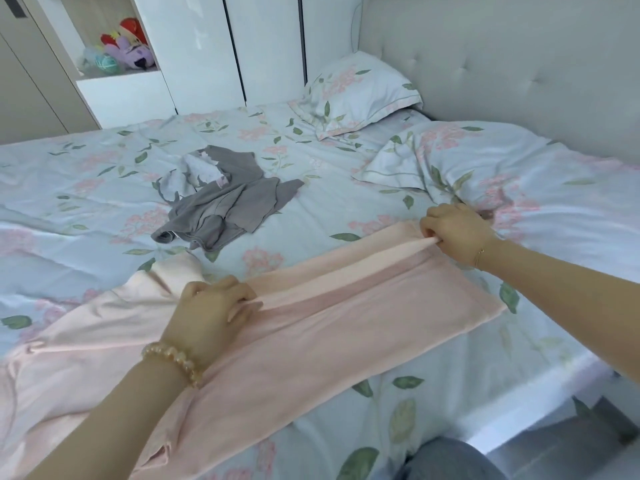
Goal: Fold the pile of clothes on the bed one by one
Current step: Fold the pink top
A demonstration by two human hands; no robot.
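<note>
A pink garment [311, 327] lies spread across the near part of the bed [86, 188]. A long fold runs across it between my two hands. My left hand [211, 313] pinches that fold near the garment's middle, with a bead bracelet on the wrist. My right hand [457, 233] grips the same fold at the garment's far right end. Farther back on the bed sits a small pile of clothes [225, 199], a crumpled grey piece with a pale patterned one on top.
Two floral pillows [360, 95] lie at the head of the bed, next to a padded headboard [519, 71]. White wardrobe doors [214, 46] and a shelf with soft toys [124, 46] stand behind the bed. The bed's edge runs along the lower right.
</note>
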